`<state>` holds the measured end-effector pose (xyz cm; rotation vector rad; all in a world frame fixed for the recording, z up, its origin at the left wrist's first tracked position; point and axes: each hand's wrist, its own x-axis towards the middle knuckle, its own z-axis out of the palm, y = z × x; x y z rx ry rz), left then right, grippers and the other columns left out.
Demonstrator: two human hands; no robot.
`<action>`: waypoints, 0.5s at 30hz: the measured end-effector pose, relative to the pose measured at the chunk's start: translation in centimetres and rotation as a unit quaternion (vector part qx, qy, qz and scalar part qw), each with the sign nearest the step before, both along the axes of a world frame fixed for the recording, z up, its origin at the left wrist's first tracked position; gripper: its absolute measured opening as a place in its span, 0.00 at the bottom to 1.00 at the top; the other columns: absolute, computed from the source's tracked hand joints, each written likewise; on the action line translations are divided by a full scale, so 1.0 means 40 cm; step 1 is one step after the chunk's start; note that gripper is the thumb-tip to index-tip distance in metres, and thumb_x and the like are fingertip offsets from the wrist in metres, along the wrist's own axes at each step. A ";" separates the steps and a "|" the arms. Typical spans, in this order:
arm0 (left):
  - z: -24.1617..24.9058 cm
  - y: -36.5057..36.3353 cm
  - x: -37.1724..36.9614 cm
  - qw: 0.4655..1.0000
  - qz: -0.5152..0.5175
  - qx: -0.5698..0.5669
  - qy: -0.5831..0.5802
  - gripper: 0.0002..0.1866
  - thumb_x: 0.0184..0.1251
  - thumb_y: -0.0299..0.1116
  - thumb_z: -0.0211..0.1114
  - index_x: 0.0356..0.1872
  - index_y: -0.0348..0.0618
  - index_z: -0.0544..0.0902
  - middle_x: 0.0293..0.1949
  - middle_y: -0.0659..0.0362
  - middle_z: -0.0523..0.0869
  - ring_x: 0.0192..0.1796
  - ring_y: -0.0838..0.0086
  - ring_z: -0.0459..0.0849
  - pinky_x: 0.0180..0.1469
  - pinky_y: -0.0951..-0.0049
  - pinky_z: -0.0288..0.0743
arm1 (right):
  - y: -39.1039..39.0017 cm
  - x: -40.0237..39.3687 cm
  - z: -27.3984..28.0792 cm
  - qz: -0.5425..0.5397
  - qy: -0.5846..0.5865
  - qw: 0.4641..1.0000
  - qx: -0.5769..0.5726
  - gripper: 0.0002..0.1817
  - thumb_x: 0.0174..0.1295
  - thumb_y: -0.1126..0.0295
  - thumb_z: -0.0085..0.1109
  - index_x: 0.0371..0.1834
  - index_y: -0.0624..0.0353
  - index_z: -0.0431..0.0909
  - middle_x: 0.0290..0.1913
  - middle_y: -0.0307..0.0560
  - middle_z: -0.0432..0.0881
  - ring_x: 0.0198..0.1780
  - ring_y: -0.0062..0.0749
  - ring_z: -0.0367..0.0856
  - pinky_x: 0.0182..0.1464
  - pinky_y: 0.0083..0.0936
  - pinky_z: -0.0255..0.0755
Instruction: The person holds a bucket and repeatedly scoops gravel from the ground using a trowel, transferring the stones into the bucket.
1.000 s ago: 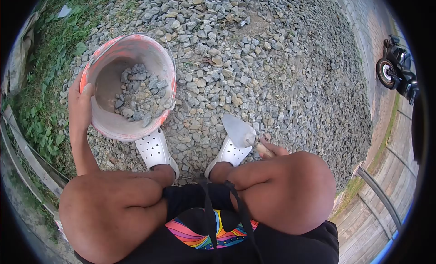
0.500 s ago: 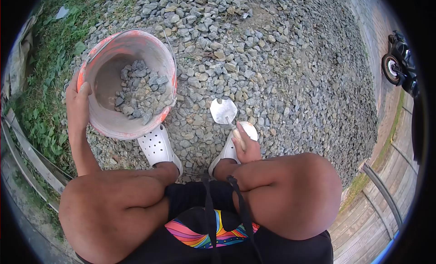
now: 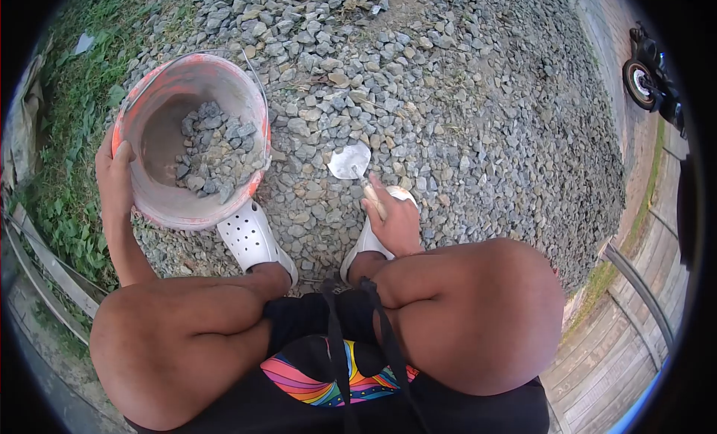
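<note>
My trowel (image 3: 349, 162) was over my right shoe (image 3: 369, 241) a second ago; now its blade is forward at the gravel (image 3: 463, 135), to the right of the bucket (image 3: 158, 139). That puts it among loose stones, while the bucket's load looks unchanged. My right hand (image 3: 396, 223) is closed round the handle, wrist low, pointing forward-left. My left hand (image 3: 116, 172) pinches the bucket's rim, thumb inside, arm reaching forward.
</note>
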<state>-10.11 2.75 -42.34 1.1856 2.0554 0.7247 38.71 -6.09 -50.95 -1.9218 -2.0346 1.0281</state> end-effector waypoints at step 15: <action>0.026 -0.006 0.050 1.000 -0.005 0.023 0.009 0.30 0.70 0.37 0.54 0.71 0.34 0.75 0.48 0.61 0.82 0.44 0.78 0.74 0.52 0.74 0.69 | 0.082 -0.044 -0.075 0.010 0.011 1.000 -0.018 0.28 0.67 0.54 0.67 0.69 0.46 0.79 0.44 0.56 0.90 0.38 0.58 0.87 0.48 0.46 0.79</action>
